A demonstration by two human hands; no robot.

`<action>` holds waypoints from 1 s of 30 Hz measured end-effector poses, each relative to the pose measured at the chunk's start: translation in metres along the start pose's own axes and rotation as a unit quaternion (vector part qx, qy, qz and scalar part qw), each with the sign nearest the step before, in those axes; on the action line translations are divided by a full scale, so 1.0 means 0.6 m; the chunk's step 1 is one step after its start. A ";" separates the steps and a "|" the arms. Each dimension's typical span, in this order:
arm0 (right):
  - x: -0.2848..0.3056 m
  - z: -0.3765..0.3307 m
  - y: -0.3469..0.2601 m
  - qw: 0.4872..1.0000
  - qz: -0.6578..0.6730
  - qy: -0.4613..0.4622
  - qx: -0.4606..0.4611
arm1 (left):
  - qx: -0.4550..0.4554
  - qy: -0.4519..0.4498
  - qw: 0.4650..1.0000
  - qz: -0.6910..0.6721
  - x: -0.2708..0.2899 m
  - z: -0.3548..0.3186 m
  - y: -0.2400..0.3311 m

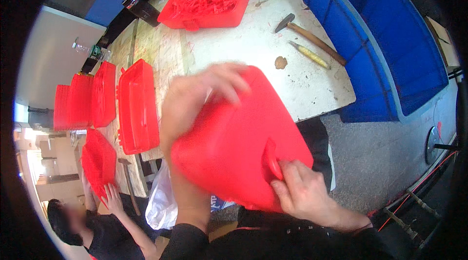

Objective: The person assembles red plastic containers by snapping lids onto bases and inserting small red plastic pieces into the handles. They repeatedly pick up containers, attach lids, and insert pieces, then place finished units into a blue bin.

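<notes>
The head view shows both hands on a large red moulded plastic lid (239, 143), which is held tilted in the air in front of the person, over the near edge of the scratched white worktable (253, 50). The left hand (195, 109) grips the upper left edge of the lid, with the fingers curled over the top; it is blurred. The right hand (304, 192) pinches a small red tab on the lower edge of the lid. On the table lie a wooden-handled hammer (309, 36) and a yellow-handled chisel (309, 55), close together. Farther back stands a red plastic tray full of red plastic scraps (207, 4). More red plastic lids (136, 109) lie at the left. A co-worker's hand (113, 196) touches another red piece at the lower left. A big blue plastic bin (390, 50) stands to the right of the table.
</notes>
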State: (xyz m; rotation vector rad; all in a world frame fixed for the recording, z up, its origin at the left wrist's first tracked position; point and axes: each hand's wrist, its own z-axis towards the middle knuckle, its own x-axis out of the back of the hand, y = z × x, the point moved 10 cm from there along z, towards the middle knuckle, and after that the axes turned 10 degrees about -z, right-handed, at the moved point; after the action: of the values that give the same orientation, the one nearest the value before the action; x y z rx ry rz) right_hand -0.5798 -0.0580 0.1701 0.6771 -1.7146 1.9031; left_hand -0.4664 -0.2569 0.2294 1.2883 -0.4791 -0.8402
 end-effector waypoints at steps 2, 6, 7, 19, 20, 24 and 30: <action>0.000 -0.001 0.003 0.996 -0.090 -0.017 0.009 | -0.046 0.147 0.970 -0.190 0.055 -0.032 -0.039; 0.023 -0.003 -0.007 0.980 -0.161 0.082 0.086 | -0.064 0.372 0.853 -0.359 0.061 -0.200 -0.134; 0.019 -0.004 -0.005 0.978 -0.165 0.080 0.095 | -0.061 0.418 0.842 -0.335 0.040 -0.252 -0.154; -0.035 0.016 -0.035 0.952 -0.239 0.028 0.191 | 0.014 0.339 0.915 -0.219 -0.047 -0.281 -0.168; -0.037 0.018 -0.035 0.951 -0.239 0.024 0.193 | 0.023 0.349 0.913 -0.209 -0.042 -0.277 -0.168; -0.047 0.019 -0.036 0.951 -0.238 0.006 0.195 | 0.042 0.360 0.901 -0.238 -0.035 -0.274 -0.174; -0.052 0.025 -0.033 0.953 -0.238 -0.008 0.189 | 0.054 0.356 0.883 -0.300 -0.032 -0.271 -0.179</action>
State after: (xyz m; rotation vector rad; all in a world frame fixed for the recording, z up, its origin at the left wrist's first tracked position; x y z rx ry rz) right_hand -0.5426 -0.0720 0.1658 1.1349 -1.0630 1.8750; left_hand -0.3891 -0.1443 0.0895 1.7683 0.4979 -0.7673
